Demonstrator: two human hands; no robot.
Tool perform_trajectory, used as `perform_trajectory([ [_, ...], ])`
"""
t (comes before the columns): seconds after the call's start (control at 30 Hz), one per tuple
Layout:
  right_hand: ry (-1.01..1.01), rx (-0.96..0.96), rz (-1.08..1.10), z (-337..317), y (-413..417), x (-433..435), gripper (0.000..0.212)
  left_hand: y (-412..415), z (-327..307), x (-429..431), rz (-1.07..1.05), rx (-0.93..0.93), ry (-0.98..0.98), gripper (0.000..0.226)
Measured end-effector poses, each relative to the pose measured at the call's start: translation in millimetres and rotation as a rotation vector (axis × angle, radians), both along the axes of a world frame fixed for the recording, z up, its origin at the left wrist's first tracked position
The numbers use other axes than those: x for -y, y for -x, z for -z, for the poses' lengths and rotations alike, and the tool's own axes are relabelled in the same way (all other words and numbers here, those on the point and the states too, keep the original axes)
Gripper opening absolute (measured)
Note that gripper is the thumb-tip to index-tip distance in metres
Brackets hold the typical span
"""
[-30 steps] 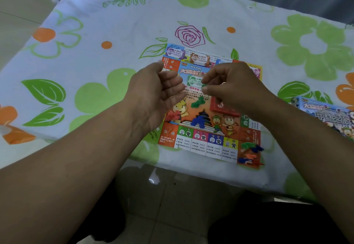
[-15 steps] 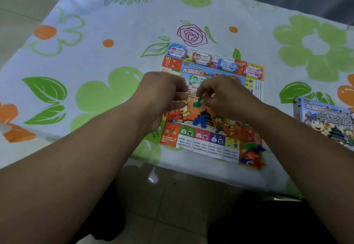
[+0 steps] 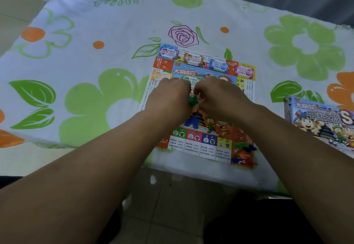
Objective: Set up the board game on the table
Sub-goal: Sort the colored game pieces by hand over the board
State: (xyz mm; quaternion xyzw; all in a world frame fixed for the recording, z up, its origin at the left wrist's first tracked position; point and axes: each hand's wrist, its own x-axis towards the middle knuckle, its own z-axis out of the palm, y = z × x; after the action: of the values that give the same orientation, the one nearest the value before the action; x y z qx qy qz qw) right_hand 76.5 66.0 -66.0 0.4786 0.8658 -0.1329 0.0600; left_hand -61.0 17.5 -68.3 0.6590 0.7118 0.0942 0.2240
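Pinched between your left hand (image 3: 170, 98) and right hand (image 3: 216, 98) was a green piece (image 3: 192, 101), mostly hidden, over the board (image 3: 208, 146) centre.

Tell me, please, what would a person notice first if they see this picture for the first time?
First, the two bare hands, left hand and right hand, meet over the middle of the colourful game board, fingers bunched around a small green piece. The board lies near the table's front edge on a tablecloth with big green and orange flowers. The game box lies at the right edge.
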Motion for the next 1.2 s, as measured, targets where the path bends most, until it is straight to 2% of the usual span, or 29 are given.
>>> perform_trajectory([
  [0.3,0.028,-0.073,0.014,2,0,0,0.028,-4,2,-10,0.016,0.020,0.011,0.033],
  [0.57,0.034,-0.084,0.005,-1,1,2,0.022,-4,3,-10,-0.010,0.039,0.006,0.022],
  [0.77,0.055,-0.094,0.003,0,0,2,0.021,-3,2,-11,-0.016,0.047,0.003,0.024],
  [0.97,0.071,-0.150,0.056,-9,-9,2,0.023,1,-1,-9,-0.101,0.123,-0.017,0.038],
  [1.2,0.109,-0.171,0.069,-21,-30,16,0.017,20,-9,0,-0.159,0.186,-0.015,0.037],
])
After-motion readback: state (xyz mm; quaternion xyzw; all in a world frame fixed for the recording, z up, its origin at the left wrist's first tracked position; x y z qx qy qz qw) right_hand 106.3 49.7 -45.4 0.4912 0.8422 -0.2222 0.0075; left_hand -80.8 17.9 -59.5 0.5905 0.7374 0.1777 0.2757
